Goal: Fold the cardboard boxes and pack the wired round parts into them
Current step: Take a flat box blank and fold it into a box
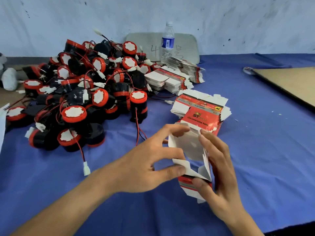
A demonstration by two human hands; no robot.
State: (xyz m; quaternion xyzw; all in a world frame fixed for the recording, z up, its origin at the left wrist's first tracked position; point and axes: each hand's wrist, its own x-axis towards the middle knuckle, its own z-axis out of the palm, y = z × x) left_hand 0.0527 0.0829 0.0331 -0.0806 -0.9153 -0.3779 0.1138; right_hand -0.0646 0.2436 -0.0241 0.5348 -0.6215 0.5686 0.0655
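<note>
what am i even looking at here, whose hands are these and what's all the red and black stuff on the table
This is one picture from a camera worn on a person's head, looking down at their own two bare hands. There is no machine. The left hand and the right hand together hold a small red and white cardboard box, half opened, with its white flaps still loose. The person is folding it into shape.

On the blue cloth of the table lies a big pile of round red and black parts with wires and white plugs. They are meant to go into the boxes. Behind the hands sit stacks of flat, unfolded boxes. Farther back stands a clear water bottle, and a brown board lies at the right edge.
</note>
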